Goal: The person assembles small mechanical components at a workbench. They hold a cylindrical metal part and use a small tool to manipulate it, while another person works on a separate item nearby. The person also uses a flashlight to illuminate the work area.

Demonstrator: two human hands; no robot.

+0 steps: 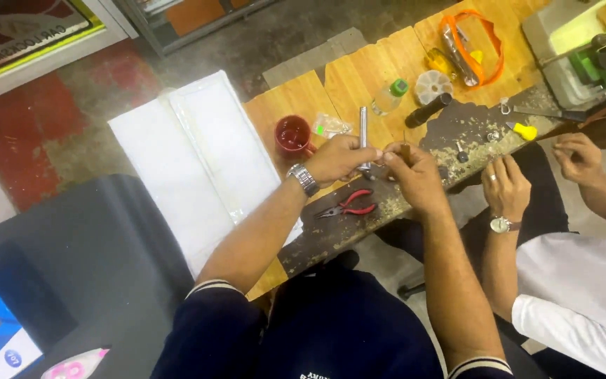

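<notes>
Two hands meet over the middle of the workbench (359,77), a wooden top with a dark, worn strip along its near edge. The left hand (338,160) pinches the lower end of a slim metal rod (363,133) that stands upright; the right hand (415,179) is closed around a small brown-handled tool (405,151), its tip pressed toward the rod's base. The rod looks stiff, smooth and light, likely slippery between fingertips, so a hold low down near the bench seems steadiest.

Left of the bench lies a white sheet (205,154). At the far right corner sits a green machine (597,63), and near the far edge an orange-framed bag (473,43). A red cup (293,135) stands close beside the left hand. Red-handled pliers (348,205) lie on the near strip just under the wrists. A co-worker's hands (506,186) rest at the right end, close enough to crowd the elbow. A black-handled tool (429,109), a clear bottle with green cap (390,96) and a yellow-handled piece (524,130) lie scattered beyond.
</notes>
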